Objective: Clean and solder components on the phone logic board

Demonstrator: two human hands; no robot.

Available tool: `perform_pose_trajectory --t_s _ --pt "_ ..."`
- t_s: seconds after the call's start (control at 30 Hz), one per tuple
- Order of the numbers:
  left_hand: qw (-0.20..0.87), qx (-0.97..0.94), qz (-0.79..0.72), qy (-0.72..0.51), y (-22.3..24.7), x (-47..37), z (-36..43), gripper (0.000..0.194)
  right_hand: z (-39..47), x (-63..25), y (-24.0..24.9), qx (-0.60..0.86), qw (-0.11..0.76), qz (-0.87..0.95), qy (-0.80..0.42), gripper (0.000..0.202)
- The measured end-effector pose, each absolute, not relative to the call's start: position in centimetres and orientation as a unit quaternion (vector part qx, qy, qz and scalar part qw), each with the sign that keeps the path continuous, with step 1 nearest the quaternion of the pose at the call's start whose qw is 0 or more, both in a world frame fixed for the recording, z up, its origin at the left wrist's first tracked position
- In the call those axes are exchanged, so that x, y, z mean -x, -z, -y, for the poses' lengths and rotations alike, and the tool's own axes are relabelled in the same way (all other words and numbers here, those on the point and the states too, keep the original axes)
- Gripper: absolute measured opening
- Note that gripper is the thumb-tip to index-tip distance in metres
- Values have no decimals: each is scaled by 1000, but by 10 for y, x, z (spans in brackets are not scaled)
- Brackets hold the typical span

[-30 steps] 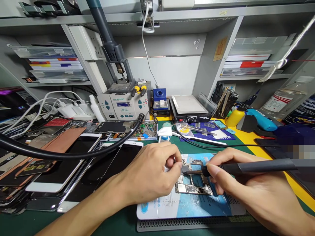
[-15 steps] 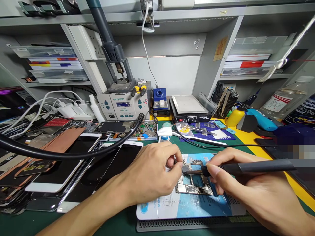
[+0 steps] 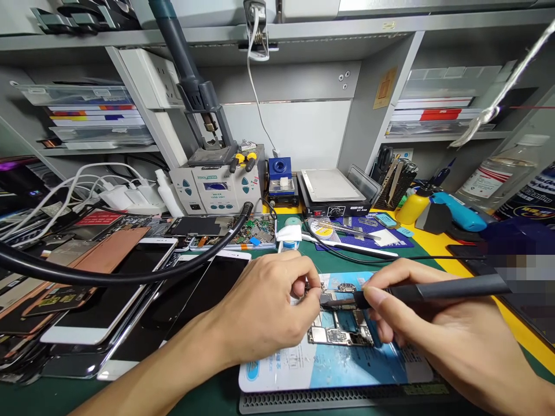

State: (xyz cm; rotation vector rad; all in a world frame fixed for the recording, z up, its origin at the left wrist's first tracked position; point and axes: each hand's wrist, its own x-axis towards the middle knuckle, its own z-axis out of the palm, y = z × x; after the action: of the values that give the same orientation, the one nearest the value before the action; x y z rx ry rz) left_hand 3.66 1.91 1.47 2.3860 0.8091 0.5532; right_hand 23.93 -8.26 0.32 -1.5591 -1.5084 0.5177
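Observation:
A phone circuit board (image 3: 336,336) lies on a blue and white mat (image 3: 299,370). My right hand (image 3: 416,306) holds a black-handled soldering iron (image 3: 455,287) between thumb and fingers, its metal tip pointing left over the upper part of the board. My left hand (image 3: 284,300) is closed at the board's upper left edge, thumb and forefinger pinched together. A thin wire seems to rise beside those fingers, but what they grip is too small to make out. The iron's tip is close to my left fingertips.
Phones and screens (image 3: 104,289) are piled at the left. A thick black hose (image 3: 130,279) crosses above them to a hot-air station (image 3: 217,188). Behind the mat stand a black heating unit (image 3: 333,208), a white-handled tool (image 3: 355,246) and a yellow bottle (image 3: 414,207).
The whole view has shifted slightly. Both hands stay almost where they were, with the iron's tip still over the upper part of the board.

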Motion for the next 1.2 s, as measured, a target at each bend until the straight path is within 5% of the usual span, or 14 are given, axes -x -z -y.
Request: perform_pose_trajectory --t_s 1.2 --pt "280 -891 -298 -199 -14 -34 -17 12 79 -238 -5 625 446 616 -176 25"
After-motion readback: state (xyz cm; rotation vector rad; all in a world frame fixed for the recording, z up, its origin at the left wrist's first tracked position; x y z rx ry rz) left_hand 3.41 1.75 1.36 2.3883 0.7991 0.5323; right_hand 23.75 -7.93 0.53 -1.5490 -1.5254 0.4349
